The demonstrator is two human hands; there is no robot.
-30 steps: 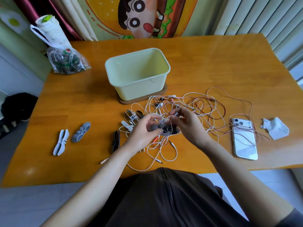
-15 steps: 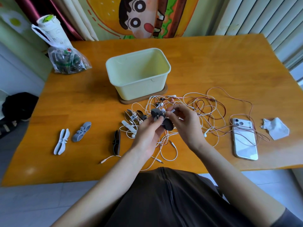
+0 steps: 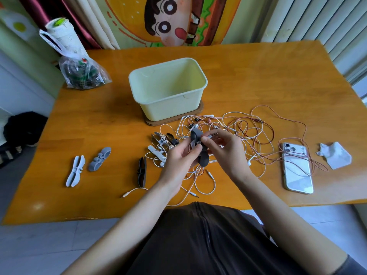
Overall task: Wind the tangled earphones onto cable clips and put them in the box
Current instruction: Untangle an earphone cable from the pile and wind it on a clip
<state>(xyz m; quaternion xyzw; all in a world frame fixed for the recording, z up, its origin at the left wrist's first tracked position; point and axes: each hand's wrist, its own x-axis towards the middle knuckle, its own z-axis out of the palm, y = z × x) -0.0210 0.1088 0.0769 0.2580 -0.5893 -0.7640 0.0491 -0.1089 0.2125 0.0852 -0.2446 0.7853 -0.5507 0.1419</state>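
Closest in, a dark brown top fills the bottom edge, cut off by the frame, and both bare forearms reach over the near side of the table. Just past that edge lies a loose plug on a thin pale lead.

Above it, the left hand curls round a dark clip, thumb on its waist, and holds it clear of the table. The right hand pinches a pale cord end between thumb and forefinger at the clip's upper part. White cord crosses the clip's middle — the fingers cover it, so the number of turns cannot be made out.

To the left a black clip stands on edge near the left wrist. A grey clip and a white clip lie side by side, well apart from the hands. To the right a phone lies face down with a reddish cord across it, and a crumpled tissue lies just beside it.

Behind the hands the earphones sprawl in a tangle of white, pink and reddish cord. A few more clips are half buried at its left side, their shapes hard to read.

Just beyond the tangle the box stands open on a wooden board — its near wall hides part of its floor. At the far left corner sits a clear bag; its dark contents cannot be told.
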